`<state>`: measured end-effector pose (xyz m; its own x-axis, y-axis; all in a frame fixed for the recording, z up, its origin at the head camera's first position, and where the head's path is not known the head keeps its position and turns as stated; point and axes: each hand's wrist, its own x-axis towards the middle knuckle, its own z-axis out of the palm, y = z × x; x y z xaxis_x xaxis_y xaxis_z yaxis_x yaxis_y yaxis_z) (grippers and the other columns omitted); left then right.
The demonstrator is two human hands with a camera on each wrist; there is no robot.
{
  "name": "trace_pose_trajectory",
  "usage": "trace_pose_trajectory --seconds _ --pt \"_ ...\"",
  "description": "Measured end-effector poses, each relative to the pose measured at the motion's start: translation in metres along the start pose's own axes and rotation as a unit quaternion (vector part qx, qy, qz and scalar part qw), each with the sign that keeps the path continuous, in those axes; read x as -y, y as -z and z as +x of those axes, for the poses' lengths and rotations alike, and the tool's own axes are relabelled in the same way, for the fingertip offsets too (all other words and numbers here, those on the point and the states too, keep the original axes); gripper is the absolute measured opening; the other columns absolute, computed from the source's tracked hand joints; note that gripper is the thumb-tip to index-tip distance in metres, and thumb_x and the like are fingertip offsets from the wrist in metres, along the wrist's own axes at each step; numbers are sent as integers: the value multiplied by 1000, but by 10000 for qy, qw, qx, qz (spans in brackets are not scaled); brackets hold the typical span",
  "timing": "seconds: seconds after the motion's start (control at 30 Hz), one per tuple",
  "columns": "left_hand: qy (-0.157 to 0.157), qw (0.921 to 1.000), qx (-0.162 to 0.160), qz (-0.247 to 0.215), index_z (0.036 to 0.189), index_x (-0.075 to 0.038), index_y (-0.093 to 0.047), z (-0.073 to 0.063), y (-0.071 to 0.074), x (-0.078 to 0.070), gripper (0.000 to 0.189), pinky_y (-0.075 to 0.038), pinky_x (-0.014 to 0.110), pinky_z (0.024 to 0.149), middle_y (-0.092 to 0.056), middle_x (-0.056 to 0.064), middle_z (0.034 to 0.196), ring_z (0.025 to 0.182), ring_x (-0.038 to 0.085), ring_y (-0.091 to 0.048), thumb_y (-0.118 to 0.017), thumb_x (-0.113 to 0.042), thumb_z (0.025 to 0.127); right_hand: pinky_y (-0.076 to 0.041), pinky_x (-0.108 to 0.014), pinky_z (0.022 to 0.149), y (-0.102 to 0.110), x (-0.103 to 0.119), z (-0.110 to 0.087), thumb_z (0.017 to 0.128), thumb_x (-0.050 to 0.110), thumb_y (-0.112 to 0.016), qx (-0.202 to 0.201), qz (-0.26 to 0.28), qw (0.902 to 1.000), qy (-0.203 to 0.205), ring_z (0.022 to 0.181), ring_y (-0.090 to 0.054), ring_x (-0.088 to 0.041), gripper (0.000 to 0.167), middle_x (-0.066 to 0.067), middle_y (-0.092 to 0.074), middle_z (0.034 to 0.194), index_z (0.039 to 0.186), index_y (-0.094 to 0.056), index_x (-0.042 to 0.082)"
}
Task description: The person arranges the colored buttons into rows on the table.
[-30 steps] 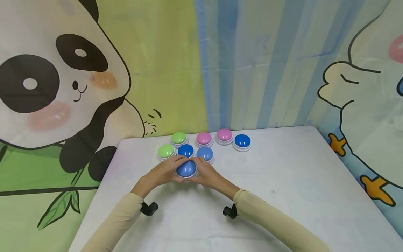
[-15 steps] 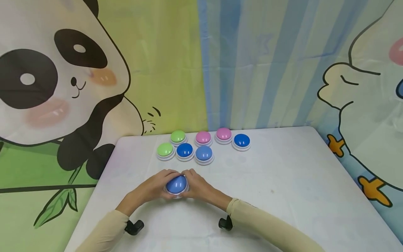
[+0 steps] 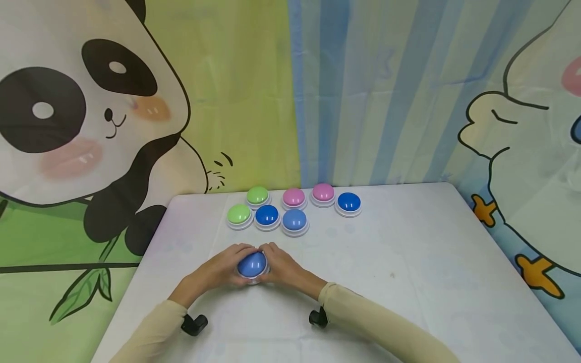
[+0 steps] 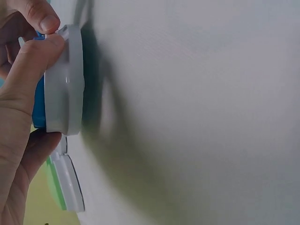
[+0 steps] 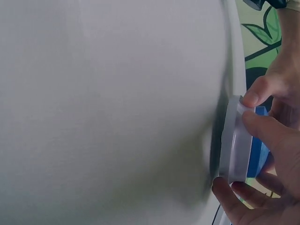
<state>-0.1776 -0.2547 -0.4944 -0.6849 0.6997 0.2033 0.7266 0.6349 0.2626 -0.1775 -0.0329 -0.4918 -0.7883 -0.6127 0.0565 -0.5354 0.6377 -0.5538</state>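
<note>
Both hands hold one push button [image 3: 252, 264], a light-blue dome on a round white base, close over the table in front of me. My left hand [image 3: 223, 269] grips its left side; my right hand [image 3: 285, 268] grips the right side. In the left wrist view, the left thumb [image 4: 40, 58] lies on the white base [image 4: 64, 86], fingers reaching round the far side. The right wrist view shows the right hand [image 5: 276, 154] pinching the base [image 5: 236, 145] between thumb and fingers. A dark shadow runs along the base's underside.
Beyond the hands stand two green buttons [image 3: 238, 214], two pink buttons [image 3: 323, 192], two dark-blue buttons [image 3: 267, 216] and a light-blue button [image 3: 294, 221]. The white table [image 3: 408, 282] ends at a cartoon-printed curtain [image 3: 245, 101].
Both hands have drawn the held light-blue button back toward me and slightly left, away from the group. During the last half second they have moved only a little.
</note>
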Motion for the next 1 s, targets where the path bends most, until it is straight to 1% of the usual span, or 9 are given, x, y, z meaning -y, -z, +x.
trace_pose_trajectory --seconds 0.1,0.23,0.3,0.4,0.57,0.73,0.93,1.0 --pt "97 9999 2 -29 137 -10 -51 0 -6 5 77 -55 37 95 -57 5 130 117 19 -57 -84 -36 72 -52 -28 96 -3 -2 4 76 35 -82 -13 -203 9998 -28 109 -59 -16 70 -6 -56 119 130 -46 10" --pt "207 9998 -5 -79 137 -10 -51 -1 -12 9 76 -55 38 96 -57 5 131 118 20 -57 -84 -36 73 -52 -27 94 -5 -3 6 75 39 -82 -23 -430 9990 -96 109 -58 -15 70 -4 -57 119 130 -47 12" --pt "274 9996 27 -74 137 -12 -49 0 -13 10 76 -54 37 96 -56 4 132 119 20 -56 -83 -37 74 -53 -27 94 -5 -4 6 76 40 -81 -35 -504 9987 -106 109 -58 -14 70 -3 -57 120 130 -47 13" --pt "287 9995 61 -79 138 -12 -49 3 -12 10 76 -54 37 97 -55 4 132 119 19 -56 -83 -38 74 -53 -27 94 -3 -6 7 76 42 -80 -36 -576 9983 -83 110 -58 -14 71 -3 -57 121 131 -47 13" --pt "259 9994 26 -218 136 -13 -49 7 -8 10 77 -54 38 96 -56 2 130 117 18 -55 -85 -36 72 -52 -27 95 -1 -9 10 77 43 -80 -12 -566 9984 -34 111 -58 -14 71 -3 -57 124 131 -47 13" --pt "393 9987 66 -317 137 -16 -48 5 -9 10 77 -54 38 96 -54 0 132 119 17 -53 -84 -39 73 -52 -27 94 -3 -10 10 76 43 -80 -6 -502 9987 -16 110 -57 -14 71 -4 -57 123 131 -47 12" --pt "657 9958 226 -597 138 -19 -47 2 -12 8 77 -53 38 97 -52 -2 134 120 15 -51 -79 -50 76 -50 -28 98 -6 -14 5 80 38 -78 106 -377 9991 147 113 -56 -15 68 -5 -56 124 132 -46 10" --pt "749 9956 264 -504 140 -19 -46 2 -12 7 78 -53 38 97 -51 0 137 122 17 -52 -74 -56 77 -50 -28 99 -4 -14 3 81 36 -77 153 -320 9992 186 114 -56 -16 68 -7 -56 125 134 -44 9"
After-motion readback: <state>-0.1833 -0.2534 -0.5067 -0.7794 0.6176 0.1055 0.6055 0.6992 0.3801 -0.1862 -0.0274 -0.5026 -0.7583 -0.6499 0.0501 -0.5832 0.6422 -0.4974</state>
